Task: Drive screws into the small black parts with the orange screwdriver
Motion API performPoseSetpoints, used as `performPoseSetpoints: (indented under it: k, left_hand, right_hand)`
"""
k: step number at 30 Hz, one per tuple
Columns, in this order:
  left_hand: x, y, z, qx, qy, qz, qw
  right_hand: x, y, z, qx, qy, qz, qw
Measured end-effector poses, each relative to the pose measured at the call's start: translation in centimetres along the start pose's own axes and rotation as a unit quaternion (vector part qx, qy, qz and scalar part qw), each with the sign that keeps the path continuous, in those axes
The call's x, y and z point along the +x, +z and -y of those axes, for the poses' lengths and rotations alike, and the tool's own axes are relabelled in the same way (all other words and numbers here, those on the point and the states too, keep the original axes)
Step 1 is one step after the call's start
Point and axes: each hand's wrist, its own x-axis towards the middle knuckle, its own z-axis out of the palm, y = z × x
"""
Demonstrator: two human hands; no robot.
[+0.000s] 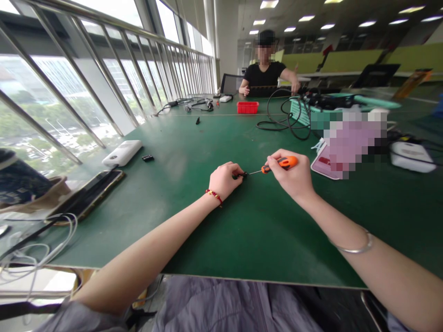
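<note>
Protruding from the fingertips of the left hand point(224, 177), a small black part point(245, 174) is found at the green table point(194, 138), between the two hands. The part is pinched by thumb and fingers; most of it is covered, so its full shape and long axis cannot be established, though its visible end is directed right, toward the screwdriver point(285, 162). The screwdriver is grasped by its orange and black handle in the right hand point(296, 177), thumb and fingers being wrapped about it. Its thin shaft point(255, 172) is pointed leftward at the part and is seen to rise slightly toward the handle. Shaft and part are roughly aligned; whether the tip is seated in the part or merely laid against it cannot be told at this size. The left hand is recorded as the nearer, the part being held in it, while the right hand is set apart from the part by the shaft. One black piece point(147, 158) is noted leftward on the table and a second piece point(197, 121) farther off, both well apart from the hands.
</note>
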Motion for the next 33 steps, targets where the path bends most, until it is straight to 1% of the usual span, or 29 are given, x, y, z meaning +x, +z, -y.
performPoseSetpoints:
  k: [2, 3, 5, 7, 10, 14, 17, 23, 30, 33]
  left_hand:
    - [0.1, 0.0, 0.4, -0.017, -0.007, -0.001, 1.0]
    - [0.1, 0.0, 0.6, -0.027, -0.01, 0.0, 1.0]
    - [0.3, 0.0, 1.2, -0.049, -0.016, 0.006, 0.999]
    - [0.4, -0.1, 1.5, -0.065, -0.022, 0.014, 0.998]
    - [0.5, -0.3, 1.6, -0.082, -0.025, 0.027, 0.996]
    - [0.4, -0.4, 1.3, -0.099, -0.005, 0.043, 0.994]
    - [0.3, -0.3, 1.0, -0.106, 0.015, 0.048, 0.993]
    - [0.2, -0.3, 0.7, -0.107, 0.026, 0.051, 0.993]
    - [0.2, -0.3, 0.6, -0.113, 0.006, 0.03, 0.993]
    - [0.2, -0.5, 0.5, -0.105, 0.019, 0.013, 0.994]
  right_hand:
    - [0.0, 0.0, -0.3, -0.017, -0.011, -0.029, 0.999]
    - [0.0, 0.0, -0.5, -0.033, -0.014, -0.034, 0.999]
    - [0.0, 0.2, -0.9, -0.072, -0.019, -0.019, 0.997]
    - [-0.1, 0.6, -1.4, -0.103, -0.032, 0.014, 0.994]
    - [-0.2, 1.4, -2.5, -0.13, -0.054, 0.091, 0.986]
    - [-0.3, 2.2, -3.6, -0.163, -0.037, 0.185, 0.968]
    - [-0.4, 2.4, -3.6, -0.173, -0.033, 0.23, 0.957]
    - [-0.4, 2.5, -3.3, -0.216, -0.04, 0.255, 0.942]
    - [-0.4, 2.6, -3.2, -0.226, -0.041, 0.259, 0.938]
    - [-0.3, 2.6, -3.3, -0.229, -0.038, 0.261, 0.937]
